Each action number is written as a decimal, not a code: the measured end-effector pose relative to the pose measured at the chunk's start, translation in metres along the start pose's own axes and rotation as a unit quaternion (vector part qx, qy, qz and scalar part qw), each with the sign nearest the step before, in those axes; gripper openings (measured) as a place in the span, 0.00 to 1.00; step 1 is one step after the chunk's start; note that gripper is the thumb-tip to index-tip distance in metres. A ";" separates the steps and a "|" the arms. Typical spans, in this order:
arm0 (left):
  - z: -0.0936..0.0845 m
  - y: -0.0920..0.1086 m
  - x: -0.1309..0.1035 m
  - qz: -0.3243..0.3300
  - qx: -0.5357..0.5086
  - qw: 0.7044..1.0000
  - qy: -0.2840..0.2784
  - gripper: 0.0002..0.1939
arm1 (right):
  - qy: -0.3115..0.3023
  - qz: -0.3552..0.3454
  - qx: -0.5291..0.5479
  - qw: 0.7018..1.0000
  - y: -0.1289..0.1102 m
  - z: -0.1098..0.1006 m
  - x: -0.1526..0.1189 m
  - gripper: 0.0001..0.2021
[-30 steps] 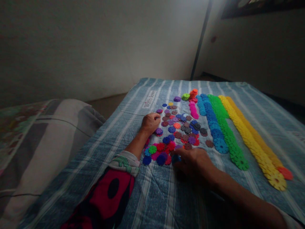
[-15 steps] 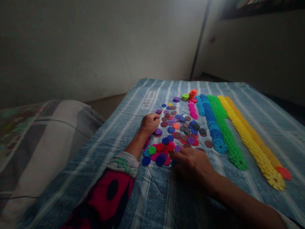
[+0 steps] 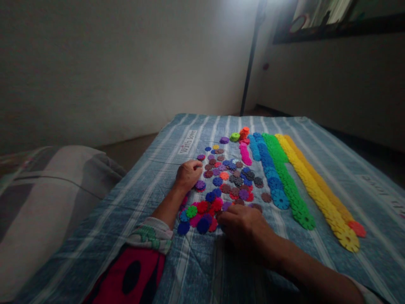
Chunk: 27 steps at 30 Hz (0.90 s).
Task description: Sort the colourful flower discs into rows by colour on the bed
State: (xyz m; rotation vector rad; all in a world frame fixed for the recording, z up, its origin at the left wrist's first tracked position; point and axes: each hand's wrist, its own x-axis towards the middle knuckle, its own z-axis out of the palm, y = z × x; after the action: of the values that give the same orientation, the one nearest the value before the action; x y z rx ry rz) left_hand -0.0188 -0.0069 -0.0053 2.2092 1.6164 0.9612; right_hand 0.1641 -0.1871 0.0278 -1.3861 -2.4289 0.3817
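Observation:
My left hand (image 3: 189, 174) rests with curled fingers at the left side of a loose spread of notched plastic discs. Whatever its fingertips hold, if anything, is hidden. Beside it lie purple discs (image 3: 200, 185). At the near edge of the spread, my right hand (image 3: 247, 223) is palm down, its fingers bent together over the discs; what is pinched there cannot be made out. Just left of its fingertips is a heap of red discs (image 3: 203, 207), a green disc (image 3: 191, 211) and dark blue discs (image 3: 203, 225). Brown discs (image 3: 226, 188) and purple ones lie farther in.
Long overlapping rows of blue (image 3: 274, 183), green (image 3: 295, 202), yellow (image 3: 319, 196) and orange-yellow discs (image 3: 329, 185) run along the right. A short pink row (image 3: 245, 154) and small orange stack (image 3: 244, 133) stand at the back. Striped cloth (image 3: 196, 270) lies underneath; a draped cushion-like shape (image 3: 63, 181) is at left.
The camera view has tilted up and turned a little right, showing more of the window. My right hand's fingers have drawn in slightly among the discs. My left hand stays in place.

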 end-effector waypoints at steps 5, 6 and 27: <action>0.000 0.000 0.000 -0.008 0.001 1.000 -0.004 0.13 | 0.129 0.164 0.014 0.978 0.054 -0.045 0.012 0.08; 0.000 0.000 0.000 -0.007 0.001 1.000 -0.004 0.13 | 0.145 0.196 0.000 0.970 0.070 -0.053 0.016 0.08; 0.001 -0.001 0.000 -0.004 -0.015 1.000 -0.007 0.13 | 0.045 0.323 -0.176 0.929 0.171 -0.074 0.089 0.12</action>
State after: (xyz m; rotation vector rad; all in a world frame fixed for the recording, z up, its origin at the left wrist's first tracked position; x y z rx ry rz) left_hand -0.0193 -0.0062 -0.0065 2.1842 1.5926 0.9590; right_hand 0.2846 -0.0195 0.0422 -2.2993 -1.9683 0.0119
